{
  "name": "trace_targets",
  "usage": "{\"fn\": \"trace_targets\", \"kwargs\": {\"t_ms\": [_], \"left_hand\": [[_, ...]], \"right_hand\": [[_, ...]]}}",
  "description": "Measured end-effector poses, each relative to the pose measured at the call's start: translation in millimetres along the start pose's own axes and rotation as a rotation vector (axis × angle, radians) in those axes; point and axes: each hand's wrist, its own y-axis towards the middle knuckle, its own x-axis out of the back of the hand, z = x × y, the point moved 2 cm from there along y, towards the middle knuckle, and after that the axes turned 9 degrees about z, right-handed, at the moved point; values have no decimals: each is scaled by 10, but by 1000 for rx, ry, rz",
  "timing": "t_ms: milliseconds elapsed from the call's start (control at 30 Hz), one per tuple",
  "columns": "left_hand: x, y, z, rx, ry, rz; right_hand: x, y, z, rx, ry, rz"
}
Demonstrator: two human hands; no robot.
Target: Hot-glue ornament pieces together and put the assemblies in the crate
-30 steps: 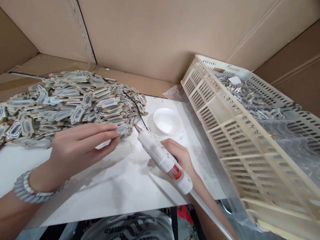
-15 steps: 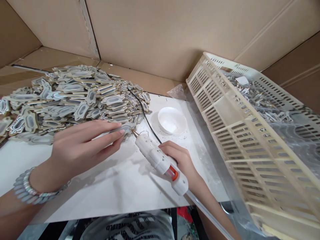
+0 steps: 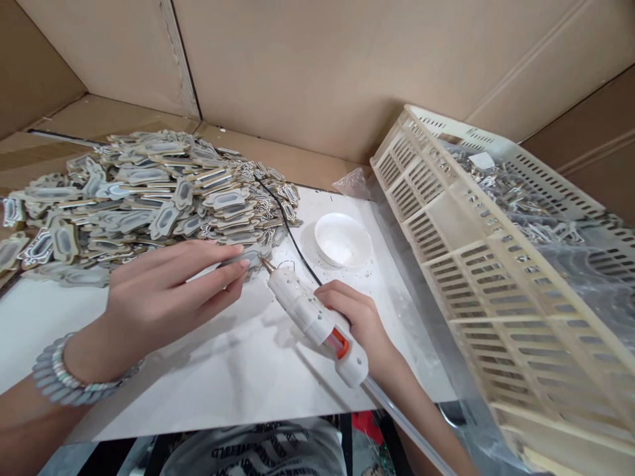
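Head view: left hand (image 3: 163, 294) pinching a flat grey scalloped plate (image 3: 253, 260), right hand (image 3: 360, 311) wrapped around a white plastic glue gun (image 3: 300, 305).
Fingers cover part of the plate, over the white desk (image 3: 198, 383); the nozzle meets or nearly meets its right end. Beyond: a heap of similar grey plates (image 3: 149, 188), black cord (image 3: 292, 235), round white bowl (image 3: 343, 241); rightward, a cream slatted plastic crate (image 3: 454, 233).

The tilted white glue gun (image 3: 300, 304) points its metal nozzle (image 3: 266, 264) at a grey plaque (image 3: 252, 258).
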Motion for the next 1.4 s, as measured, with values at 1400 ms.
{"fn": "trace_targets", "kwargs": {"t_ms": [1400], "left_hand": [[35, 41, -40, -67, -20, -35]], "right_hand": [[-10, -16, -33, -10, 40, 19]]}}
